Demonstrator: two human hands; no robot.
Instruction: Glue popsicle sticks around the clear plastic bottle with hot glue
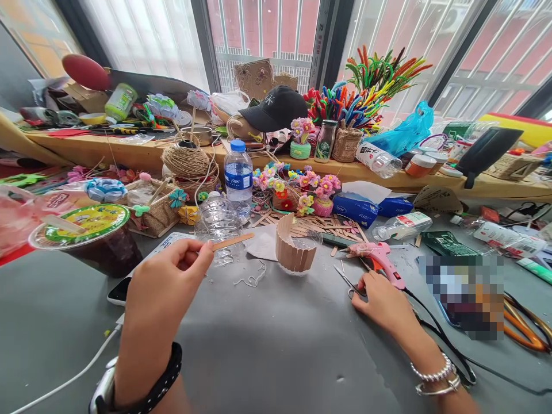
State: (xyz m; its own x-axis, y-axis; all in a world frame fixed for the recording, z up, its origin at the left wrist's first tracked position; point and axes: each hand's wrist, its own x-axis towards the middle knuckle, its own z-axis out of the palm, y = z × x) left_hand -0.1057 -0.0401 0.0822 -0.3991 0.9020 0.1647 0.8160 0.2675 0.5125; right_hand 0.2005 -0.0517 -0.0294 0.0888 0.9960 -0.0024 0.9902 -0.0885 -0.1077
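**Hand Positions at the Gray Table [276,351]**

The left hand [166,282], left of centre in the frame, pinches a flat wooden stick [235,241] by one end between thumb and finger; this hold appears to leave the remaining length unobstructed. The right hand [386,299], right of centre, has its fingers at the handles of the scissors [344,279]; whether they close on them cannot be told. A stick-clad cup [295,253] stands at mid-frame, presumably within reach of both hands. A pink glue gun [382,258] lies just beyond the right hand, probably for ready access.
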